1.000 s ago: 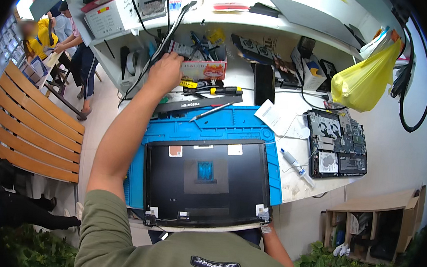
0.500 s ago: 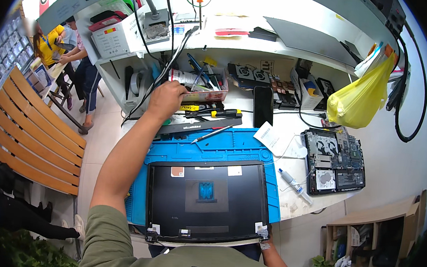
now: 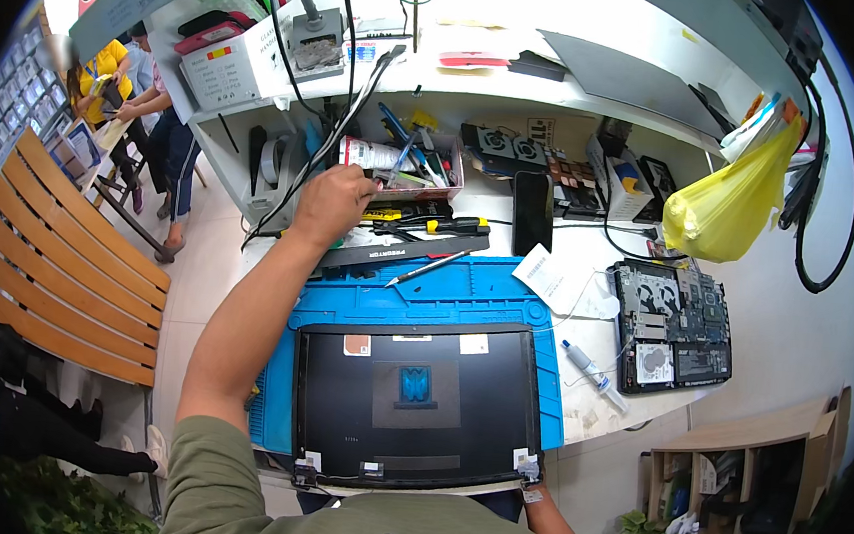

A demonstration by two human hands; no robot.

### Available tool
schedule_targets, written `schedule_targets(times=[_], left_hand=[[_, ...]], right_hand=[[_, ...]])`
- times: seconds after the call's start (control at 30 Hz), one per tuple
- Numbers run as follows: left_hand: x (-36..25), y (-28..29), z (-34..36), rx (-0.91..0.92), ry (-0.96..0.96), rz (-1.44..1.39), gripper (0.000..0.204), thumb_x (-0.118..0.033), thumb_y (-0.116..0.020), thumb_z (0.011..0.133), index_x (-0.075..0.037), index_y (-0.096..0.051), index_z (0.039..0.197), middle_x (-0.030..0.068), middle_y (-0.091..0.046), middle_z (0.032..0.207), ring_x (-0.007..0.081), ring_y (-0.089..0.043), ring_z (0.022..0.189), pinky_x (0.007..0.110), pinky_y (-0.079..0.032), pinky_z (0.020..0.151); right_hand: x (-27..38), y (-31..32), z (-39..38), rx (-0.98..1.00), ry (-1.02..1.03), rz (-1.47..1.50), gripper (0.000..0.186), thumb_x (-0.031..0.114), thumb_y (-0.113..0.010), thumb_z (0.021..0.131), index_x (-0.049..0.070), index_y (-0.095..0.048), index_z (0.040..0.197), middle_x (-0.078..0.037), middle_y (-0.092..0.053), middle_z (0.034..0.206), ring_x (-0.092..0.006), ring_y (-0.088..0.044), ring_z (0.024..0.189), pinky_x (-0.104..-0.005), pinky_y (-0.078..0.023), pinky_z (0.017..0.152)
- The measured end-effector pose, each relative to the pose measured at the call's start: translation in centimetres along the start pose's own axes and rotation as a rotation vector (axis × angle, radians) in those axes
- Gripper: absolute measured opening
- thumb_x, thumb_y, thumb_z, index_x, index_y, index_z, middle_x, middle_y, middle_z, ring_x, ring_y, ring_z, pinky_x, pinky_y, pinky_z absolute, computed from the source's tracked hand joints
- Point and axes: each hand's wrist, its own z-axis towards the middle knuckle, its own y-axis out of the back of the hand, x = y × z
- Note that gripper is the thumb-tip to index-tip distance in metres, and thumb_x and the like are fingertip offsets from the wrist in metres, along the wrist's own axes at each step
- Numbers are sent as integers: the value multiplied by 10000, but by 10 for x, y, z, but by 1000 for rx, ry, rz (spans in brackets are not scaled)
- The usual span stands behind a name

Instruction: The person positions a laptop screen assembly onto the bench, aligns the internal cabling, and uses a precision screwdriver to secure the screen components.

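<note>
My left hand (image 3: 337, 203) is stretched out to the near left corner of an open box (image 3: 443, 193) of pens and tools. Its fingers are curled together, and whatever they pinch is hidden. A black laptop lid shell (image 3: 338, 380) lies on the blue repair mat (image 3: 374, 306), inner side up, with a blue emblem piece at its middle and pale stickers along its edges. My right hand (image 3: 537, 494) is at the shell's near right corner, mostly covered by it, its fingers not visible. A silver-tipped pen-like tool (image 3: 429, 268) rests on the mat's far part.
Right of the mat are an opened laptop base (image 3: 673, 332), a syringe tube (image 3: 594, 376) and a white paper slip (image 3: 551, 280). Beyond the mat lie a dark strip (image 3: 408, 251), yellow-black tools (image 3: 455, 227) and a phone (image 3: 532, 213). A yellow bag (image 3: 733, 206) hangs at right; black cables (image 3: 304, 172) hang beside my left hand.
My left hand stays by the box with its fingers slightly shifted. The view has turned a little, and the laptop shell and right hand keep their places.
</note>
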Motion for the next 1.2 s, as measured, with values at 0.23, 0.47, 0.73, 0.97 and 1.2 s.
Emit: schedule_targets(times=[0.23,0.47,0.73,0.97,1.2], left_hand=[[-11,1,4,25,-73,2,68,-140,-864,840,-114,-830,892,56,-723,874,285,-741,895,431,-610,793],[15,1,2,19,-33,-12,95,-119,-850,838,-96,-821,925,79,-725,922,309,-737,938,446,-602,838],[9,-1,24,91,84,-3,186,-119,-796,931,-66,-836,1105,112,-790,1114,358,-757,1031,450,-608,916],[-80,58,17,141,-19,-66,243,-171,-805,964,-32,-807,1164,142,-792,1184,375,-770,1033,451,-615,919],[-167,94,13,157,-144,-298,256,-152,-860,921,-60,-813,1155,135,-800,1137,359,-778,1031,435,-614,911]], right_hand=[[-2,-5,-7,-7,-22,20,564,464,-640,1024,34,-711,1382,-280,-660,1449,-470,-660,1268,-568,-538,1052],[-2,0,8,27,31,9,544,448,-643,1029,23,-730,1358,-289,-684,1422,-463,-691,1239,-543,-559,1040],[-16,53,-15,370,3,-34,524,431,-645,1034,11,-751,1329,-298,-711,1390,-455,-727,1205,-515,-584,1027],[40,332,-109,161,159,318,269,235,-612,1085,45,-790,1152,-191,-789,951,-373,-768,906,-463,-595,847],[93,401,143,-791,651,-43,459,34,-614,1058,-69,-544,1499,-329,-626,1423,-480,-619,1346,-523,-506,1168]])
